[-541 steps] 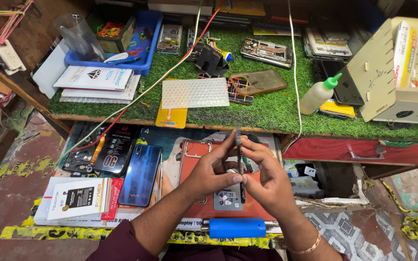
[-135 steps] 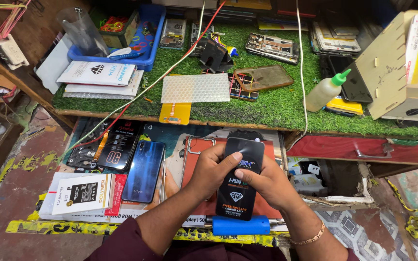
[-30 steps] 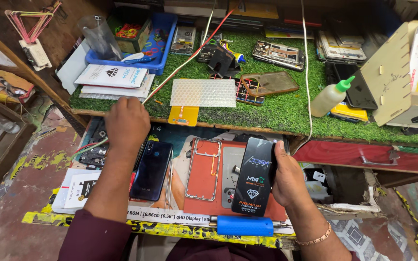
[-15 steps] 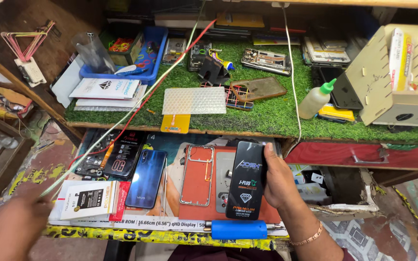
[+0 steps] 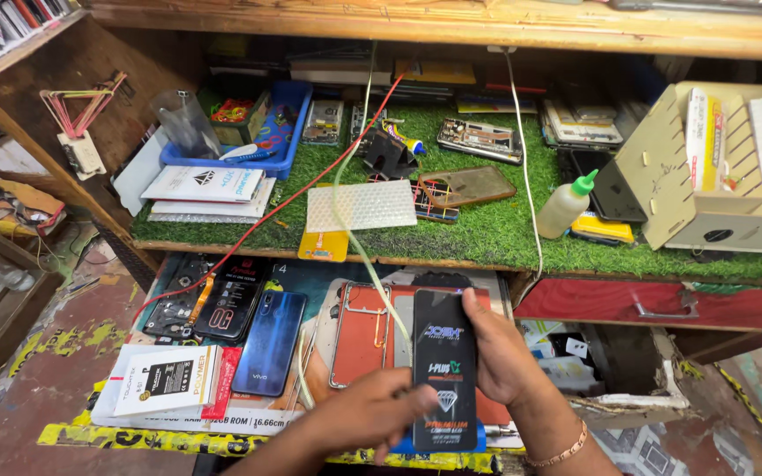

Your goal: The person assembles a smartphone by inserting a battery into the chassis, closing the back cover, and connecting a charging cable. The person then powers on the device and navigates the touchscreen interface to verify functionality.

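Gripping a flat black packet (image 5: 444, 370) with printed graphics, the right hand (image 5: 506, 353) wraps its fingers around the packet's right edge and holds it upright over the orange work mat (image 5: 359, 339), while the left hand (image 5: 365, 425) comes in from below and presses its fingertips against the packet's lower left side, so both hands have it, the right clasped firmly and the left pinching or bracing more lightly. The packet sits in front of the body, above the low bench, with a bare orange phone frame (image 5: 356, 330) lying on the mat just to its left and a blue phone (image 5: 268, 342) face down beside that. A white box (image 5: 168, 381) rests further left. On the green turf shelf (image 5: 487, 238) behind stand a squeeze bottle with a green cap (image 5: 564, 204) and a white textured sheet (image 5: 362, 205). By the look of it, the step in hand is getting the packet ready to open; the next move seems to call for the left fingers to find a flap or edge at the bottom while the right keeps the packet steady and unbent.
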